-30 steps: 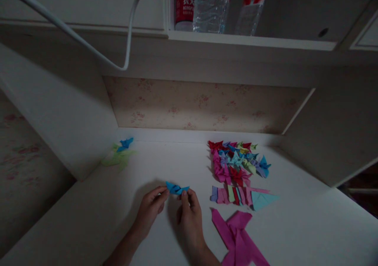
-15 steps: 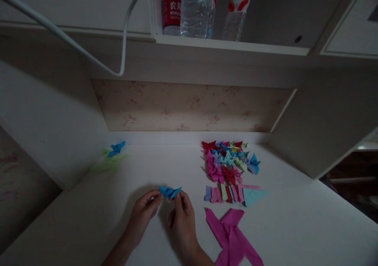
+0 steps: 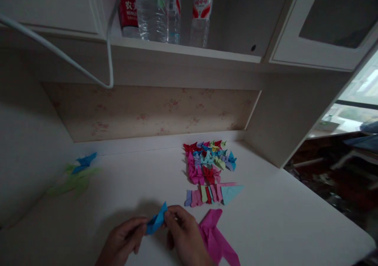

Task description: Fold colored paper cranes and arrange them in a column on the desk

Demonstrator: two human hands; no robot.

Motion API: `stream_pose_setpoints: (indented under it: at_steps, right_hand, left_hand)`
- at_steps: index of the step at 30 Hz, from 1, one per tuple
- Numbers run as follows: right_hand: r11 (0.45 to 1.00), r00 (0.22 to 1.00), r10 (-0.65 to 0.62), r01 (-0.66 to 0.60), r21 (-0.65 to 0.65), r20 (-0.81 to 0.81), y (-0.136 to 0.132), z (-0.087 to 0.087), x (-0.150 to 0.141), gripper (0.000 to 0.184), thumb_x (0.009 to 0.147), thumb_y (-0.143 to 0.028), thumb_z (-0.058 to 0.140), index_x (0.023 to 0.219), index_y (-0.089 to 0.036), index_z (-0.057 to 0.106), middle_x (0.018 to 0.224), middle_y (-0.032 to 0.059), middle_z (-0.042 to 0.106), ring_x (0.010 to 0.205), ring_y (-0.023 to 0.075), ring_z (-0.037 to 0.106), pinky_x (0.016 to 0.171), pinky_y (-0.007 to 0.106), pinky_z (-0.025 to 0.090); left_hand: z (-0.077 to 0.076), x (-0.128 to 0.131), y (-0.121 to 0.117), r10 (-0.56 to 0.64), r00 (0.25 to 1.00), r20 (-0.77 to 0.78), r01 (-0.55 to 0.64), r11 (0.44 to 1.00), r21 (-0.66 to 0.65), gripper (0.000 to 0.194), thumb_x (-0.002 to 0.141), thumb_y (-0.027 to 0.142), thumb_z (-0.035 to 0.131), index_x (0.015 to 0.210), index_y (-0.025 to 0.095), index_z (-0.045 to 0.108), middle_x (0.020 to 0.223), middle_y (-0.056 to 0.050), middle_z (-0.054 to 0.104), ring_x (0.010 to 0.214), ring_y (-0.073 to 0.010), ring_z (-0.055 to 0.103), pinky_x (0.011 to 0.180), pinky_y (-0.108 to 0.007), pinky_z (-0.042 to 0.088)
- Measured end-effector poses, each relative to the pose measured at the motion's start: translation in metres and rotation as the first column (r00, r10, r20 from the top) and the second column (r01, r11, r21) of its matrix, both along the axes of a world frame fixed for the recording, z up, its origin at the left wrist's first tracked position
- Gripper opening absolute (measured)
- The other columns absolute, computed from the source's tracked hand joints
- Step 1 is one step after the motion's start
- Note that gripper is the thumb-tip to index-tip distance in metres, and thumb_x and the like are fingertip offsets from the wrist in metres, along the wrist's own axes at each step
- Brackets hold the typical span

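A small folded blue paper piece [image 3: 157, 220] is pinched between my two hands above the white desk [image 3: 280, 222]. My left hand [image 3: 122, 240] grips its lower left end with closed fingers. My right hand [image 3: 184, 236] pinches its upper right end. Just right of my right hand lies a pink folded paper shape [image 3: 215, 236]. Beyond it sits a row of folded paper strips [image 3: 212, 193] and a pile of several colourful folded paper pieces [image 3: 208, 161].
A blue folded piece [image 3: 85, 161] and a pale green one [image 3: 72, 181] lie at the desk's far left. Water bottles [image 3: 153, 10] stand on the shelf above. A white cable [image 3: 109, 41] hangs down. The desk's right edge drops off near a side panel [image 3: 283, 124].
The view has swung to the right and my hands sit lower in it. The blue paper piece has turned from lying level to tilting up on its right end.
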State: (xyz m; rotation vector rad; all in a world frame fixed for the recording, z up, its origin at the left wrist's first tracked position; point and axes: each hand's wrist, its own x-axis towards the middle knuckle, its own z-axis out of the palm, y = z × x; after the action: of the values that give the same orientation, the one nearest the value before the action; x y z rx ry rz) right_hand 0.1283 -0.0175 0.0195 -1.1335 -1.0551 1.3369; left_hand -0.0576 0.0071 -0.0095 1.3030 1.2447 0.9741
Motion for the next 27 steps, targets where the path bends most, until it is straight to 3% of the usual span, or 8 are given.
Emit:
stream_pose_setpoints:
  at_steps: [4, 7, 11, 13, 15, 17, 22, 27]
  right_hand:
    - [1.0, 0.997, 0.021, -0.02, -0.015, 0.075, -0.007, 0.003, 0.057, 0.035, 0.084, -0.051, 0.059, 0.076, -0.018, 0.066, 0.056, -0.0035, 0.053, 0.044, 0.0087, 0.043, 0.042, 0.019, 0.032]
    - [1.0, 0.993, -0.017, 0.018, -0.007, 0.121, -0.01, -0.003, 0.1, 0.038, 0.083, -0.054, 0.057, 0.078, -0.018, 0.067, 0.059, -0.0024, 0.054, 0.046, 0.0096, 0.044, 0.044, 0.021, 0.033]
    - [0.968, 0.934, -0.234, 0.249, -0.023, 0.269, -0.007, -0.016, 0.189, 0.044, 0.077, -0.06, 0.059, 0.086, -0.019, 0.069, 0.065, 0.0002, 0.059, 0.046, 0.0121, 0.049, 0.045, 0.024, 0.037]
    - [0.908, 0.823, -0.372, 0.418, -0.014, 0.43, -0.005, -0.026, 0.243, 0.048, 0.075, -0.063, 0.058, 0.09, -0.019, 0.069, 0.066, 0.0018, 0.062, 0.046, 0.0139, 0.049, 0.045, 0.025, 0.037]
    - [0.831, 0.643, -0.456, 0.556, 0.034, 0.615, -0.005, -0.038, 0.29, 0.046, 0.073, -0.063, 0.057, 0.087, -0.021, 0.069, 0.063, 0.0032, 0.063, 0.057, 0.0194, 0.057, 0.054, 0.028, 0.043]
    - [0.783, 0.528, -0.46, 0.62, 0.047, 0.714, -0.007, -0.05, 0.32, 0.045, 0.074, -0.062, 0.053, 0.089, -0.023, 0.07, 0.068, 0.0058, 0.068, 0.069, 0.0245, 0.063, 0.064, 0.031, 0.046]
    - [0.867, 0.486, -0.287, 0.499, 0.008, 0.826, -0.004, -0.067, 0.329, 0.041, 0.078, -0.059, 0.049, 0.097, -0.029, 0.071, 0.098, 0.008, 0.074, 0.09, 0.0297, 0.067, 0.075, 0.033, 0.047]
    - [0.842, 0.399, -0.192, 0.536, -0.058, 0.897, 0.004, -0.068, 0.33, 0.044, 0.085, -0.058, 0.04, 0.103, -0.029, 0.068, 0.098, 0.008, 0.075, 0.084, 0.0279, 0.07, 0.066, 0.03, 0.049]
  left_hand:
    - [0.021, 0.041, -0.007, -0.261, 0.95, -0.17, 0.263, 0.965, -0.008, 0.035, 0.073, 0.054, 0.065, 0.086, 0.025, 0.078, 0.061, -0.004, 0.066, 0.05, -0.0168, 0.054, 0.049, -0.025, 0.043]
    - [0.032, 0.072, 0.003, -0.267, 0.929, -0.257, 0.286, 0.958, 0.037, 0.03, 0.078, 0.049, 0.061, 0.086, 0.026, 0.077, 0.062, -0.003, 0.067, 0.049, -0.0157, 0.055, 0.048, -0.023, 0.041]
    - [0.044, 0.109, 0.044, -0.228, 0.946, -0.229, 0.253, 0.964, 0.085, 0.025, 0.079, 0.043, 0.061, 0.082, 0.022, 0.073, 0.075, -0.003, 0.071, 0.043, -0.0126, 0.052, 0.044, -0.023, 0.039]
    - [0.052, 0.131, 0.073, -0.216, 0.948, -0.232, 0.259, 0.95, 0.173, 0.023, 0.079, 0.042, 0.062, 0.08, 0.021, 0.072, 0.079, -0.003, 0.073, 0.046, -0.0134, 0.056, 0.047, -0.023, 0.042]
    - [0.061, 0.157, 0.104, -0.202, 0.95, -0.238, 0.273, 0.907, 0.32, 0.021, 0.08, 0.038, 0.063, 0.079, 0.02, 0.073, 0.079, -0.004, 0.074, 0.064, -0.0177, 0.065, 0.061, -0.023, 0.047]
    - [0.067, 0.187, 0.135, -0.193, 0.941, -0.277, 0.299, 0.858, 0.417, 0.021, 0.083, 0.035, 0.061, 0.082, 0.019, 0.074, 0.08, -0.004, 0.074, 0.074, -0.019, 0.068, 0.068, -0.024, 0.048]
    - [0.072, 0.27, 0.201, -0.034, 0.858, -0.513, 0.345, 0.778, 0.526, 0.027, 0.088, 0.035, 0.054, 0.09, 0.018, 0.076, 0.084, -0.006, 0.074, 0.077, -0.0182, 0.067, 0.068, -0.024, 0.045]
    - [0.068, 0.344, 0.249, 0.034, 0.787, -0.616, 0.361, 0.784, 0.505, 0.028, 0.088, 0.035, 0.053, 0.089, 0.021, 0.077, 0.1, -0.008, 0.069, 0.089, -0.0189, 0.065, 0.074, -0.025, 0.045]
